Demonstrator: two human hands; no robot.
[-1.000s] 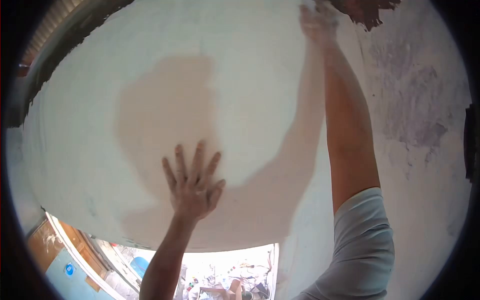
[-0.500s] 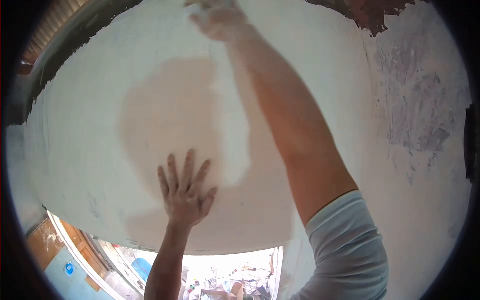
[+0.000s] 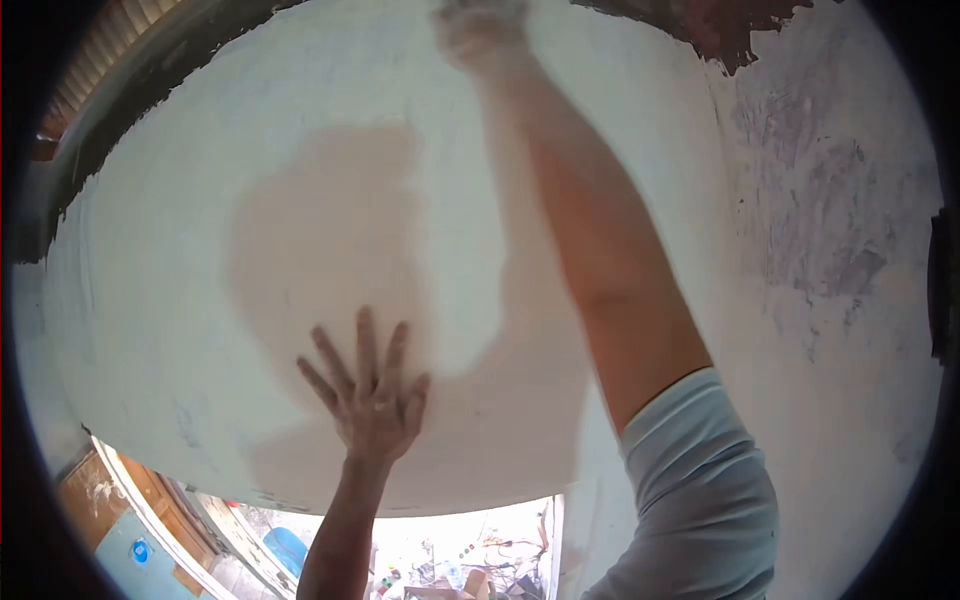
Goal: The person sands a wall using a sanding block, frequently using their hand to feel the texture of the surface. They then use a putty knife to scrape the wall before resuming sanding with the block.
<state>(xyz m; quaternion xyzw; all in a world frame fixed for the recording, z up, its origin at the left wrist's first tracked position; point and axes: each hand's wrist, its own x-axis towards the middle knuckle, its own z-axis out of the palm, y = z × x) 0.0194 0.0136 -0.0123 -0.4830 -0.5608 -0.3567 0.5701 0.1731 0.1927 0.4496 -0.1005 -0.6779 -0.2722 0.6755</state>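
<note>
In the head view, my left hand (image 3: pixel 375 405) lies against the pale plastered wall (image 3: pixel 150 310), its fingers spread wide and pointing up. My right hand (image 3: pixel 485 35) is at the top edge of the view, raised high on the wall at the end of my outstretched arm. It is blurred and partly cut off. Its fingers look curled over something greyish that I cannot make out. Shadows of my head and arm fall on the plaster around both hands.
Dark, ragged unplastered patches (image 3: pixel 735 35) edge the wall at the top. Rougher greyish plaster (image 3: pixel 825 200) covers the right side. Below the wall's lower edge, a bright opening (image 3: pixel 470 545) shows cluttered things on the ground. A blue panel (image 3: pixel 140 550) and wooden framing stand at lower left.
My right hand has swept to the right along the top of the wall. My left hand's fingers have spread and tilted left, still against the wall. The view has shifted slightly.
</note>
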